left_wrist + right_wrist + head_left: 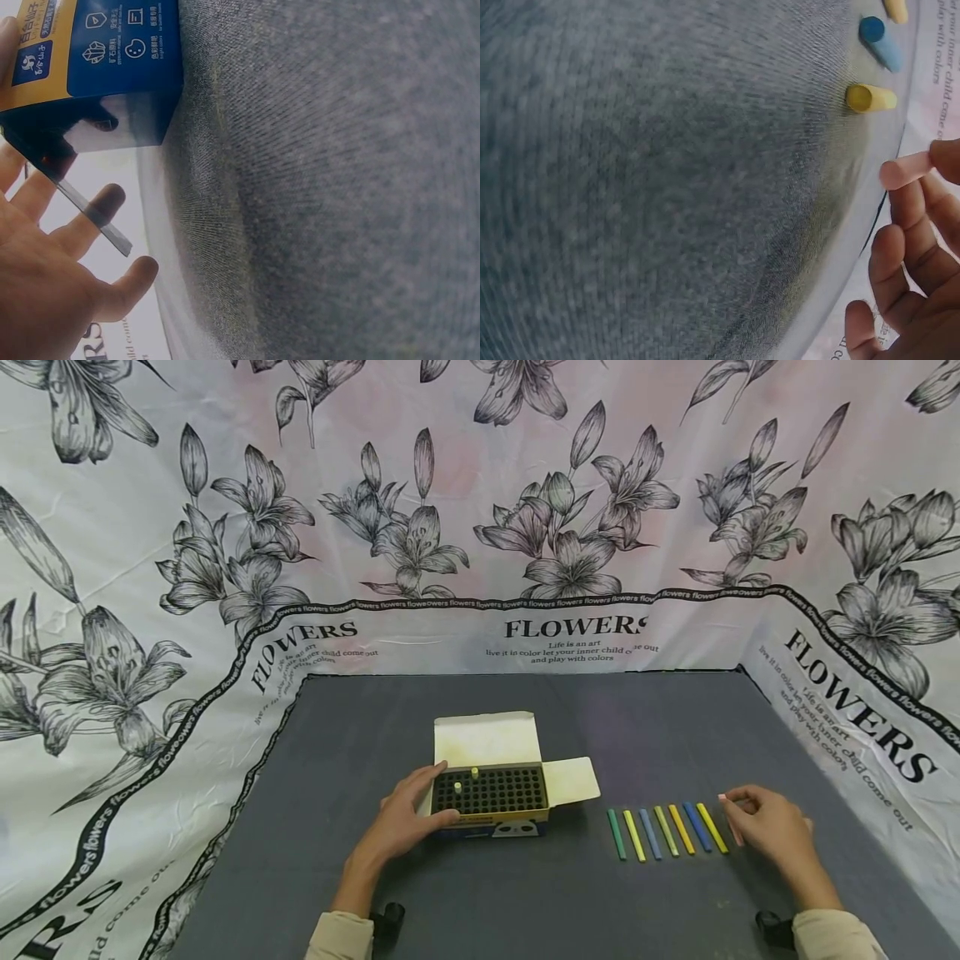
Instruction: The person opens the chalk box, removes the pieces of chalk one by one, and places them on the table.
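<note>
An open chalk box [491, 789] stands left of centre with its lid raised at the back and a flap out to the right. Its dark holed insert holds two short yellow chalk sticks [475, 772]. My left hand [405, 814] grips the box's left end, thumb at the front edge, forefinger at the back corner. The box's blue and yellow side [124, 45] shows in the left wrist view. My right hand [772, 827] pinches a pink chalk stick [906, 170] between thumb and fingers, at the right end of the row of chalk sticks [678, 828].
Green, yellow, blue and orange sticks lie side by side in the row, right of the box, on a dark grey cloth [562, 910]. White flower-printed fabric [420, 639] rises behind and along both sides.
</note>
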A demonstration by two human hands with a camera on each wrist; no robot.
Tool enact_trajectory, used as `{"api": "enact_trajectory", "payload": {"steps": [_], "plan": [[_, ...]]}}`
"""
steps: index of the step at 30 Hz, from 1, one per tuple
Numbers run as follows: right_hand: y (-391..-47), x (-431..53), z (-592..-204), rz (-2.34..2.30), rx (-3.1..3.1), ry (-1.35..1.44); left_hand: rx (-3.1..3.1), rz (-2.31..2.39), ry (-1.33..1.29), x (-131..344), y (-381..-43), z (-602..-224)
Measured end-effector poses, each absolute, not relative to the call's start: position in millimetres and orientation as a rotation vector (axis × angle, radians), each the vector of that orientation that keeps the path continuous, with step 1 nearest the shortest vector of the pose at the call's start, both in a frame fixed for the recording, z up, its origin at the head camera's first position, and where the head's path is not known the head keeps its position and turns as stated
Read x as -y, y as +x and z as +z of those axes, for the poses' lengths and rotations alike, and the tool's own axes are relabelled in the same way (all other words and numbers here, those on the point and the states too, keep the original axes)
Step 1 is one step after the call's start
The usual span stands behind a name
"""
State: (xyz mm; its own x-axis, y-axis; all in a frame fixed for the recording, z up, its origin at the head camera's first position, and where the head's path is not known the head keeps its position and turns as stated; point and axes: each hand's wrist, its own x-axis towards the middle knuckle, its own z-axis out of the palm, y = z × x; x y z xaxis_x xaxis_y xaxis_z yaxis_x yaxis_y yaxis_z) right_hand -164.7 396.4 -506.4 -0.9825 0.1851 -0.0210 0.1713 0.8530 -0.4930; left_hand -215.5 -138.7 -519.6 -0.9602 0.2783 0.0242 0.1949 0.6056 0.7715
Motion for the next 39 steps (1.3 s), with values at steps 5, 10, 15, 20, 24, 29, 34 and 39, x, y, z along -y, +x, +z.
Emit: {"api": "enact_trajectory", "payload": {"steps": [5, 10, 15, 20, 24, 29, 34, 39], "plan": [[-171.4, -400.9, -508.3, 0.721, 3.090, -0.306, -2.729, 1.284, 0.411, 138.9, -216.8, -520.9], [-174.7, -403.1, -513.7, 0.675, 3.112, -0.294, -2.746, 1.278, 0.430, 138.4, -217.5, -521.2], [-177.8, -402.6, -514.2, 0.631, 3.108, -0.310, -2.747, 1.280, 0.435, 138.0, -218.7, -520.4], [-181.2, -403.0, -513.0, 0.583, 3.123, -0.328, -2.730, 1.284, 0.422, 137.4, -220.2, -518.3], [-182.4, -403.6, -512.6, 0.562, 3.138, -0.343, -2.726, 1.286, 0.422, 137.2, -221.0, -517.2], [-180.6, -401.6, -510.1, 0.573, 3.097, -0.340, -2.719, 1.286, 0.417, 137.5, -220.6, -516.0], [-177.8, -383.2, -507.8, 0.586, 2.920, -0.293, -2.732, 1.282, 0.415, 138.2, -218.8, -516.2], [-180.1, -354.4, -504.0, 0.640, 2.669, -0.179, -2.724, 1.309, 0.421, 138.5, -216.1, -516.1]]}}
